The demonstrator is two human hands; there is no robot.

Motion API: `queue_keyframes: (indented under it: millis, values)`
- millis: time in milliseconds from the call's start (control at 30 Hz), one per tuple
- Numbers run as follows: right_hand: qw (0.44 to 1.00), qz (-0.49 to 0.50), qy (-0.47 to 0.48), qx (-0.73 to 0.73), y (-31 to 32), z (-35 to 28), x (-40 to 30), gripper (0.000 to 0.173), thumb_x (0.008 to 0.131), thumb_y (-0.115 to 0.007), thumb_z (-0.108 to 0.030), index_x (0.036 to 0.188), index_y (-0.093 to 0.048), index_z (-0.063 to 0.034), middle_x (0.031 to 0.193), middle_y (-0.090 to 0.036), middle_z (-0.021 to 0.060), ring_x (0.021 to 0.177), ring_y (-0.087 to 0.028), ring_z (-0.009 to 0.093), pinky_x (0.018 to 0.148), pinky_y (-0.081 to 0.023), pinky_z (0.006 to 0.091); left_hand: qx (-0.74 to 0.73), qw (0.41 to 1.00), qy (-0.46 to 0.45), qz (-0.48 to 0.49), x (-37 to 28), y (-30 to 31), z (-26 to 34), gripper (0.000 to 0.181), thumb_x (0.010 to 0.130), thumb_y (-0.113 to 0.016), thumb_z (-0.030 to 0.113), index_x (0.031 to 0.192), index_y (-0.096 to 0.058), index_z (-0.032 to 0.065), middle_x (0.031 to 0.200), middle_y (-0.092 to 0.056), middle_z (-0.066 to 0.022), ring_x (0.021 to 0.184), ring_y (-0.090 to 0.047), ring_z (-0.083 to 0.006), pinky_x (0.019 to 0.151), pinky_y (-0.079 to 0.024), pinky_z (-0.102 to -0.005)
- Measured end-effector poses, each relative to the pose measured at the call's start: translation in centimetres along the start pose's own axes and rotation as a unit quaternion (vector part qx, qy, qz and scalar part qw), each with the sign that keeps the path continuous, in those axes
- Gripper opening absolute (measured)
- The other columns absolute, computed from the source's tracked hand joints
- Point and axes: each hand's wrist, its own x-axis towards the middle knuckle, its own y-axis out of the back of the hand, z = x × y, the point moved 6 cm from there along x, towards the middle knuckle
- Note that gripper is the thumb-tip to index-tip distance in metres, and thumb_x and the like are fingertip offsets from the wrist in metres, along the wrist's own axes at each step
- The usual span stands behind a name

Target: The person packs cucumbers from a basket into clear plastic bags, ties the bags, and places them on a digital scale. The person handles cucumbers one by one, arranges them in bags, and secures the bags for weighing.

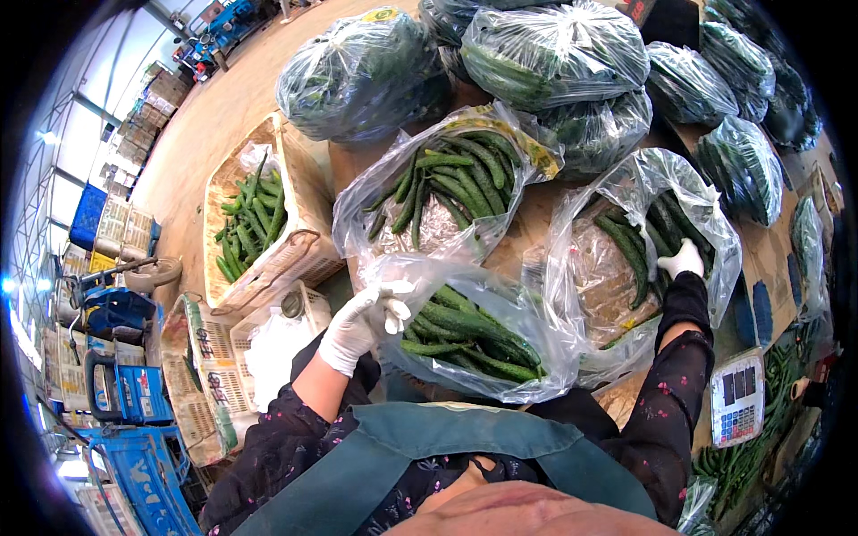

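My left hand [365,321], in a white glove, is raised beside the near clear plastic bag [563,335], which holds long cucumbers [462,328]. Its fingers are partly curled near the bag's rim; whether they grip the film cannot be told. My right hand [684,261], gloved too, reaches into the right open bag [563,248] and touches the dark cucumbers [663,224] there; its fingertips are partly hidden. Behind the near bag lies another open bag [355,201] with thinner, curved cucumbers [469,174] fanned over crumpled clear film.
A plastic crate [301,201] of small cucumbers stands at the left. Filled, closed bags [556,53] line the far side. A digital scale [737,398] sits at the right, beside loose green vegetables [730,462]. More crates [194,382] and a blue cart [137,469] are at the lower left.
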Motion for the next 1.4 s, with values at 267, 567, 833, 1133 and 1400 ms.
queue_keyframes:
  millis: [267,567,833,1133,1400]
  values:
    - [0.996,0.078,-0.006,0.050,-2.1,-2.5,-3.5,0.056,0.087,-0.063,-0.050,0.112,-0.057,-0.0004,0.112,-0.064,0.0270,0.108,-0.062,0.042,0.091,-0.051,0.0501,0.085,0.995,0.050,0.008,1.5,-1.4,-1.6,0.069,0.091,-0.057,0.042,0.135,-0.046,-0.0109,0.099,-0.068,-0.0200,0.076,-0.065,-0.0217,0.074,-0.051,-0.0288]
    - [0.991,-0.040,-0.006,0.130,-6.1,-2.4,-7.5,0.053,0.069,-0.081,-0.031,0.107,-0.058,-0.0013,0.104,-0.067,0.0239,0.102,-0.065,0.039,0.091,-0.050,0.0420,0.108,0.994,0.020,-0.012,1.5,-0.6,-1.2,0.084,0.081,-0.067,0.047,0.139,-0.042,-0.0083,0.099,-0.068,-0.0162,0.072,-0.062,-0.0188,0.075,-0.051,-0.0319]
    - [0.642,-0.305,-0.090,0.698,-8.6,-3.6,-19.1,0.027,0.083,-0.072,-0.017,0.105,-0.064,-0.0042,0.088,-0.070,0.0066,0.070,-0.063,0.016,0.059,-0.047,0.0298,0.048,0.995,0.001,-0.087,0.1,-0.9,-0.7,0.079,0.089,-0.059,0.044,0.141,-0.037,-0.0114,0.107,-0.066,-0.0224,0.077,-0.065,-0.0218,0.079,-0.052,-0.0313]
    - [0.446,-0.423,-0.041,0.788,0.6,-5.3,-27.5,0.042,0.091,-0.064,-0.018,0.125,-0.055,0.0034,0.110,-0.065,0.0161,0.090,-0.063,0.023,0.068,-0.049,0.0316,0.021,0.991,-0.015,-0.130,-2.4,-2.7,1.3,0.094,0.085,-0.064,0.047,0.151,-0.020,-0.0036,0.113,-0.064,-0.0249,0.080,-0.067,-0.0232,0.077,-0.052,-0.0295]
    - [0.448,-0.518,0.069,0.726,5.4,-10.5,-34.5,0.051,0.086,-0.068,-0.022,0.128,-0.053,0.0048,0.112,-0.065,0.0187,0.094,-0.064,0.025,0.071,-0.051,0.0339,0.009,0.988,-0.019,-0.153,-4.6,-2.5,1.5,0.095,0.085,-0.060,0.055,0.152,-0.018,0.0032,0.126,-0.056,-0.0290,0.082,-0.070,-0.0256,0.073,-0.059,-0.0343]
